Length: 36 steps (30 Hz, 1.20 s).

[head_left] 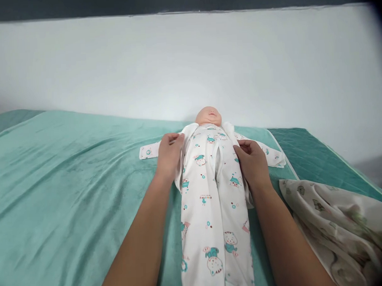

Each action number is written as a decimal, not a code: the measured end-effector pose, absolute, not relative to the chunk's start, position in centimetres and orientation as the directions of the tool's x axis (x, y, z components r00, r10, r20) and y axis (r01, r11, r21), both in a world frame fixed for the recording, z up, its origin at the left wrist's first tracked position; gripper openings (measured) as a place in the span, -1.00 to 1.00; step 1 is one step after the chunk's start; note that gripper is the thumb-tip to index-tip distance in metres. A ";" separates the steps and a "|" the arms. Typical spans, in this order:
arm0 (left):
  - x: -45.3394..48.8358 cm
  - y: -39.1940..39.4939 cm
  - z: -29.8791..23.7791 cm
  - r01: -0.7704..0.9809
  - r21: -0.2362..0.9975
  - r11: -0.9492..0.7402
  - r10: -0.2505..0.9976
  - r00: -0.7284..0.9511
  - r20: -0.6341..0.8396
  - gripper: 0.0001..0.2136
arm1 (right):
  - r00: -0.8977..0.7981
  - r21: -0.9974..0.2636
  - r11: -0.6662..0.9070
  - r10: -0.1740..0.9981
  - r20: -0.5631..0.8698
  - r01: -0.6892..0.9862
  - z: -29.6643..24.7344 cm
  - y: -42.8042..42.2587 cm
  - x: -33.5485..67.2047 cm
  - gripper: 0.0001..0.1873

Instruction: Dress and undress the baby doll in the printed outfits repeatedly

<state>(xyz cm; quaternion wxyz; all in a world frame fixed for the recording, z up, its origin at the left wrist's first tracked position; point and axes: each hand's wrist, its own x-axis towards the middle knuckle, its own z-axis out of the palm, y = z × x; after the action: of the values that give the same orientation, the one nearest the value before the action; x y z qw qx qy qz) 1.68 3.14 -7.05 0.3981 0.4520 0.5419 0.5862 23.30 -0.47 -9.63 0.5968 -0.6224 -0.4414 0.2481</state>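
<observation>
A baby doll lies on its back, head toward the wall. White baby pants with printed cartoon animals lie over its front, legs stretched toward me. Beneath them is a matching baby shirt, its sleeves spread to both sides and its front panels apart. My left hand pinches the shirt's edge beside the doll's trunk, on the left. On the opposite side, my right hand has its thumb and fingers closed on the shirt's edge. The fingertips of both hands are partly hidden.
A light green blanket with soft folds covers the bed. Darker green quilted bedding shows at the right. A crumpled patterned cloth lies by my right forearm. The white wall rises directly behind the doll's head.
</observation>
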 end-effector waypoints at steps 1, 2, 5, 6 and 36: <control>1.9 3.0 -7.0 0.112 0.989 -0.097 0.971 -0.209 0.119 -0.75 | 0.487 -0.961 0.103 0.845 0.221 0.257 -9.6 -0.5 23.3 -0.73; 2.1 2.9 -7.0 0.187 0.978 -0.096 0.979 -0.158 0.126 -0.74 | 0.489 -0.959 0.098 0.844 0.221 0.264 -9.5 -0.4 23.3 -0.74; 2.2 3.0 -7.3 0.301 0.951 -0.077 0.986 -0.116 0.116 -0.74 | 0.504 -0.959 0.053 0.842 0.193 0.280 -9.1 -0.5 23.3 -0.75; 2.1 3.2 -7.5 0.303 0.951 -0.064 0.987 -0.120 0.105 -0.75 | 0.509 -0.960 0.034 0.842 0.178 0.279 -8.9 -0.4 23.3 -0.76; 1.1 5.9 -8.6 0.921 0.208 -0.330 0.890 0.230 0.393 -0.56 | -0.022 -0.313 0.216 0.852 0.523 0.925 -10.6 2.5 26.1 -0.46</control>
<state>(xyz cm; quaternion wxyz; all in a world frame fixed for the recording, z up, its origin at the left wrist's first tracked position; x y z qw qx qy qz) 1.12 5.88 -8.62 -0.0338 0.7835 0.5780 0.2256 26.05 2.46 -10.55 0.3170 -0.6234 -0.7124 -0.0575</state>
